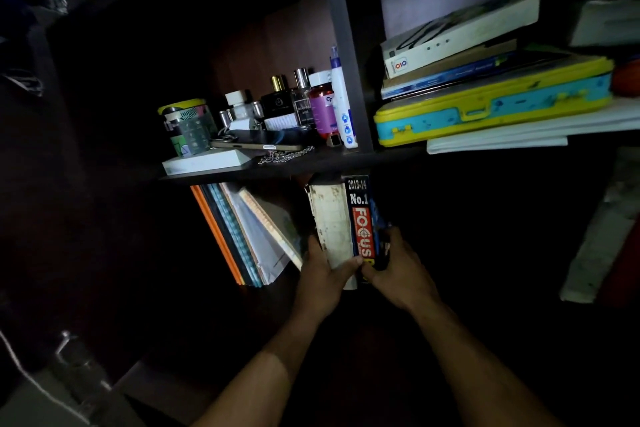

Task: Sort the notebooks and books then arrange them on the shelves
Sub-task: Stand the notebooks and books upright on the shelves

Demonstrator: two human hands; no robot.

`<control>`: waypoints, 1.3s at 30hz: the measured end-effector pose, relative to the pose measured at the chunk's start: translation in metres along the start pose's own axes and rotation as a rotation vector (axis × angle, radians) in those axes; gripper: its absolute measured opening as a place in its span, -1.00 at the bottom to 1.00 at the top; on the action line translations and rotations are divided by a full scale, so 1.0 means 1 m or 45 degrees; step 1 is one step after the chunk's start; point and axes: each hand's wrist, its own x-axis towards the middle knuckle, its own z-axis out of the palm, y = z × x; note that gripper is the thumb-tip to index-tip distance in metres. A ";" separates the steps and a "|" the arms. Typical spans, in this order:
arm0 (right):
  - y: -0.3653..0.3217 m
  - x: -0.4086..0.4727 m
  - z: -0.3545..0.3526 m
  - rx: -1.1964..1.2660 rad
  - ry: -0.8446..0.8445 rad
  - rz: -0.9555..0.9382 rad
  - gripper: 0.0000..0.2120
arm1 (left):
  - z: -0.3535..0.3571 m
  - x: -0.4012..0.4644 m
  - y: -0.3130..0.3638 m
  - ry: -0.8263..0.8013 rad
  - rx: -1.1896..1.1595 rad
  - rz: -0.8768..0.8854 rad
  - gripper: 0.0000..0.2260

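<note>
Two thick books stand upright in the lower shelf bay: a worn white-spined book (pixel 332 222) and a dark book (pixel 362 218) with "FOCUS" in red on its spine. My left hand (pixel 320 279) grips the white book's lower end, thumb across its spine. My right hand (pixel 398 270) grips the dark book from the right side. Left of them, several thin notebooks (pixel 242 236) with orange, blue and white covers lean to the left. The bottoms of both books are hidden behind my hands.
The shelf board (pixel 311 165) above carries bottles (pixel 301 104), a jar (pixel 187 128), a phone and a white box. The right bay holds stacked books (pixel 450 59), a yellow and blue case (pixel 491 104) and papers. The surroundings are very dark.
</note>
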 end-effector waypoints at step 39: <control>-0.066 -0.686 -0.335 -0.989 0.481 1.213 0.12 | 0.163 -0.466 0.262 -1.707 0.311 0.757 -0.47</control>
